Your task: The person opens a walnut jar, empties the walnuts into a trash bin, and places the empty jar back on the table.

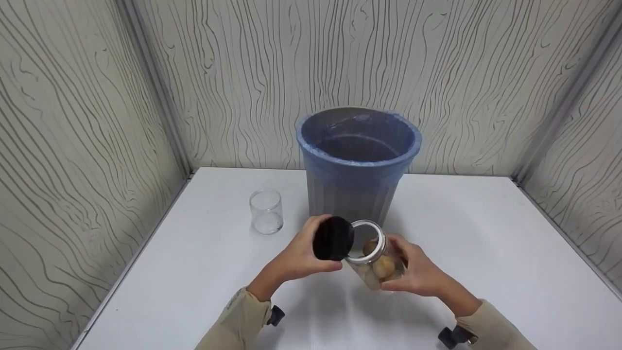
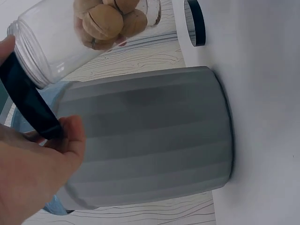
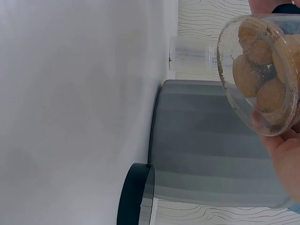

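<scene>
My left hand [image 1: 302, 253] grips a round black lid [image 1: 334, 238] by its edge, fingers over the top and thumb below. My right hand [image 1: 420, 270] is wrapped round a clear jar [image 1: 358, 273] tilted with its mouth toward the left hand. Several brown round nuts that look like walnuts [image 1: 384, 267] lie toward the jar's bottom. In the left wrist view the lid stands at an angle right at the jar's threaded mouth [image 2: 33, 56], which is uncovered. The right wrist view shows the jar's base [image 3: 229, 79] with nuts behind it.
Behind the hands a grey bin [image 1: 350, 194] with a blue liner [image 1: 362, 162] stands on the white table [image 1: 466, 233]. A clear glass cup [image 1: 266, 211] is left of it. A dark ring-shaped thing [image 3: 130, 194] shows right of the bin in the wrist views. Patterned panels [image 1: 243, 73] enclose the table.
</scene>
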The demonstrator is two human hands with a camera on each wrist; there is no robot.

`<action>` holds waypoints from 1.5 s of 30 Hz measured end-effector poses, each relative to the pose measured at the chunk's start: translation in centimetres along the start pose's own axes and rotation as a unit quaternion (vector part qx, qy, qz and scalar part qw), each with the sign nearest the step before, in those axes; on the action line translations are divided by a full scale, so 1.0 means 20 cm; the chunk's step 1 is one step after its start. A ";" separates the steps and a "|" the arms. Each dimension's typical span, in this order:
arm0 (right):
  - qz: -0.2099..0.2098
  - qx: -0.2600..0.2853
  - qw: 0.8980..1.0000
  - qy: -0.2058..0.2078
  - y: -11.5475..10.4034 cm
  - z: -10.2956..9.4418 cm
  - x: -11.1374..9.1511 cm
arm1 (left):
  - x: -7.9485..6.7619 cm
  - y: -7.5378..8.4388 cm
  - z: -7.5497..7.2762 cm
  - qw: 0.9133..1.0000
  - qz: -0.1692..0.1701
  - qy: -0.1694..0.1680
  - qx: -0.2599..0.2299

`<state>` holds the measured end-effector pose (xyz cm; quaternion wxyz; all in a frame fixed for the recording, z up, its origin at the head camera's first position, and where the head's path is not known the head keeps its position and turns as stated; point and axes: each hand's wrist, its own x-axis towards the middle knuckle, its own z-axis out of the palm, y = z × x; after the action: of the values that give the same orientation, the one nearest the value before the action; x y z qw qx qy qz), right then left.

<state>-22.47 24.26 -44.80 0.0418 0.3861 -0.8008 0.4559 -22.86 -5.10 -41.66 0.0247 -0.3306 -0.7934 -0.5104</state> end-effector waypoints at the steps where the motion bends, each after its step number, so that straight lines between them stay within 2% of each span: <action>1: -0.002 -0.001 1.000 0.001 0.00 0.00 0.00 | 0.00 0.00 0.00 1.000 -0.002 0.000 0.003; 9: 0.006 -0.007 1.000 0.011 0.01 -0.01 -0.01 | -0.03 -0.03 -0.05 0.999 -0.023 0.001 0.041; 15: 0.019 -0.007 1.000 0.013 0.02 -0.02 -0.03 | -0.05 -0.06 -0.09 0.995 -0.026 -0.001 0.093; 19: 0.012 -0.016 1.000 0.016 0.02 -0.03 -0.03 | -0.06 -0.07 -0.11 0.992 -0.030 -0.001 0.121; 28: 0.013 -0.017 1.000 0.018 0.02 -0.03 -0.03 | -0.07 -0.15 -0.14 0.981 -0.049 -0.002 0.188; 34: 0.022 -0.032 0.999 0.022 0.00 -0.03 -0.03 | -0.07 -0.23 -0.13 0.974 -0.061 -0.016 0.217; 37: 0.024 -0.032 0.999 0.022 -0.03 -0.03 -0.02 | -0.08 -0.26 -0.12 0.970 -0.072 -0.018 0.233; 45: 0.020 -0.017 0.999 0.021 -0.17 -0.05 0.00 | -0.08 -0.33 -0.13 0.951 -0.111 -0.043 0.286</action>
<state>-20.55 23.97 -41.81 0.0558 0.3599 -0.8147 0.4512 -26.07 -9.73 -46.24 0.0272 -0.2407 -0.9382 -0.2473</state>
